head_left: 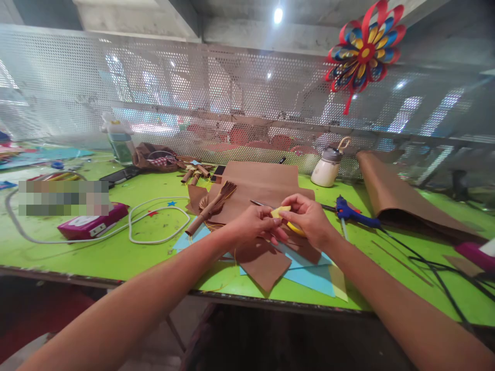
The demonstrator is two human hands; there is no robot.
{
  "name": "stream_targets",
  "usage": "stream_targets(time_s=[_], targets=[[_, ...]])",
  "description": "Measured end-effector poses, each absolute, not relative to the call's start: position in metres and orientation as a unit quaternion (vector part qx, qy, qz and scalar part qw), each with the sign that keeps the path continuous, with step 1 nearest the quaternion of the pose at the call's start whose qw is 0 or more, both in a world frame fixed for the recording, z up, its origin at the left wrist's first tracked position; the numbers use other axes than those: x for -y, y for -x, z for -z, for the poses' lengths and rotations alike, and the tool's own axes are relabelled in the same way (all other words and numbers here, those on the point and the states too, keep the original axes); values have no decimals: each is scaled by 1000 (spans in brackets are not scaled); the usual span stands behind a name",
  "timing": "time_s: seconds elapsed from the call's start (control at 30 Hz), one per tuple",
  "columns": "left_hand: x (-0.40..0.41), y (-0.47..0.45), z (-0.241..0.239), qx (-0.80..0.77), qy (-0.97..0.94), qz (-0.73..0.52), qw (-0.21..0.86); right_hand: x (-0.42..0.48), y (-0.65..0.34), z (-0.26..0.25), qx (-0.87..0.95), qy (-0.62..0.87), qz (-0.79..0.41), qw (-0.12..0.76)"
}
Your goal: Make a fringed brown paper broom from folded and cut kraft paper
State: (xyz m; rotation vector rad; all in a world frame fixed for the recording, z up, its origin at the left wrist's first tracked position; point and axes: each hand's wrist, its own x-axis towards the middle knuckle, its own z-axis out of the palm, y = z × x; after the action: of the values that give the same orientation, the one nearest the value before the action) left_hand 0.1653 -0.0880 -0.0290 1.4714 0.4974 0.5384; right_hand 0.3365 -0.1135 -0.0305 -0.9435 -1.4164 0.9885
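Observation:
My left hand (253, 222) and my right hand (309, 219) meet over the middle of the green table (116, 252). Both pinch a small yellow piece of paper (280, 211) between their fingertips. A yellow ring, perhaps a tape roll (296, 229), shows under my right hand. Brown paper sheets (255, 185) and light blue sheets (313, 275) lie beneath the hands. A rolled brown paper broom (211, 208) rests just left of my left hand.
A blue glue gun (353, 214) with a black cord lies to the right, beside a brown paper roll (390, 190). A white cable (154, 221), pink box (91, 224), phone (119, 175), white jar (328, 167) and paper pinwheel (365, 49) on the mesh screen surround the work.

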Motion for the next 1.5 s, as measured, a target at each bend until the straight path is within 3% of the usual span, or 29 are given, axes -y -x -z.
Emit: stream_targets(time_s=[0.23,0.63,0.77,0.93,1.23,1.5], targets=[[91,-168,24,-257,-661,-246,661,109,-337,34,587,395,-450,545],[86,-169,31,-269,-640,-272,666,108,-335,35,592,423,-367,580],[86,-169,30,-306,-642,-299,637,106,-336,37,561,408,-423,582],[90,-167,25,-304,-662,-302,615,106,-338,40,565,389,-513,517],[92,-168,23,-306,-646,-312,626,111,-335,36,573,408,-455,546],[87,-163,23,-298,-668,-300,612,110,-337,34,561,376,-531,512]])
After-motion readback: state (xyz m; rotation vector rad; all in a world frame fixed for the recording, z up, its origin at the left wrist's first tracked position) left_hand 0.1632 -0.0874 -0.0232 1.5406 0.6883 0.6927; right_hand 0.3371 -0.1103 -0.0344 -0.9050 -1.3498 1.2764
